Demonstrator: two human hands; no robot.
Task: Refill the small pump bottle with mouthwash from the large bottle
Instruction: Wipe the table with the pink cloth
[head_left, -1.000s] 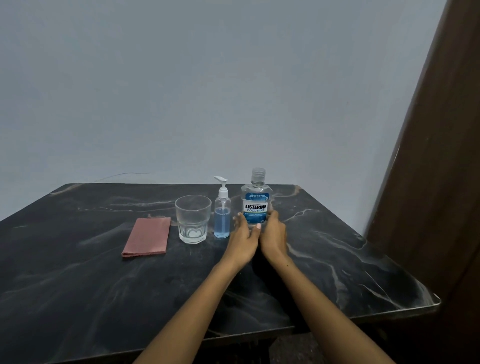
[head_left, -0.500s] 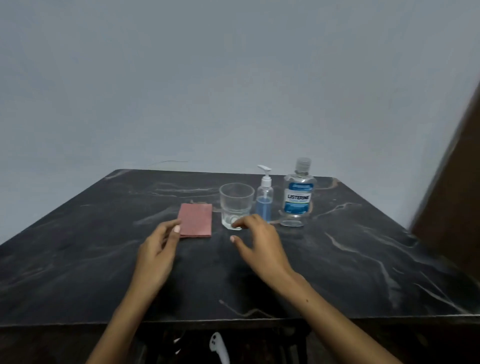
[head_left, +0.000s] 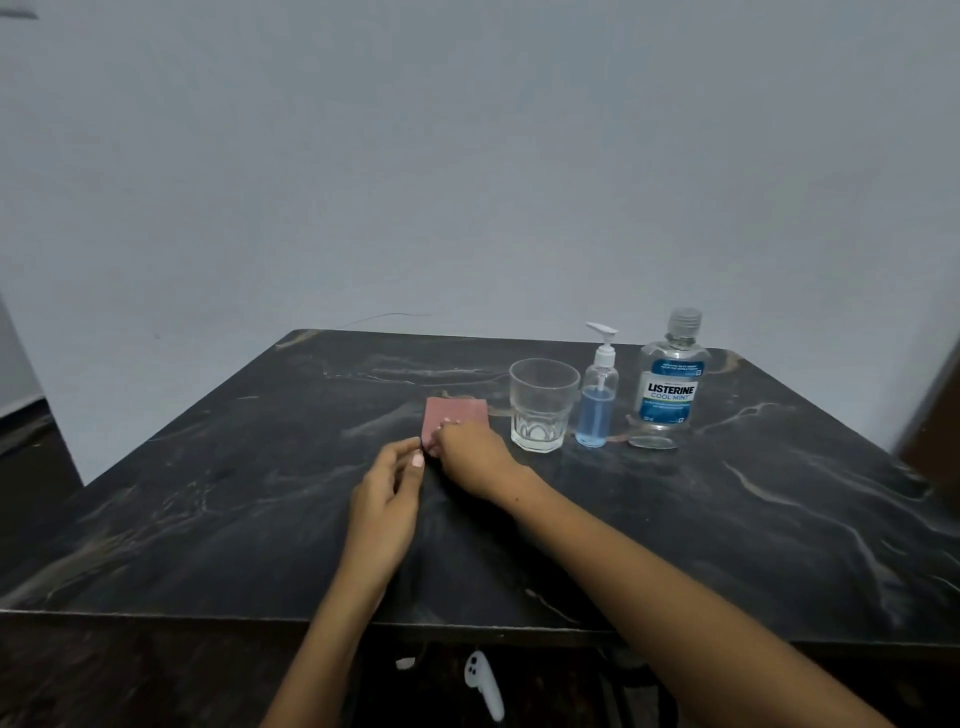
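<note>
Head view, nearest first: what do you see below the table edge?

— Under the near edge, a small white object in the dark; I cannot tell what it is.

— And the hands?

— Both are over the dark marbled top, close together. Left hand has its fingers curled, thumb and forefinger near the near corner of a folded pink cloth. Right hand lies across the cloth's near edge, fingers bent down onto it. Whether either one actually pinches the cloth I cannot tell; the fingertips hide it.

— Beyond that?

— Just right of the cloth stands an empty clear glass. Beside it, upright, is the small pump bottle, blue liquid filling roughly its lower half, white pump head on. Next to that, farthest right, the large bottle of mouthwash stands upright with its cap on and a blue label. Neither bottle is touched by a hand.

— Behind them?

— A plain pale wall.
</note>
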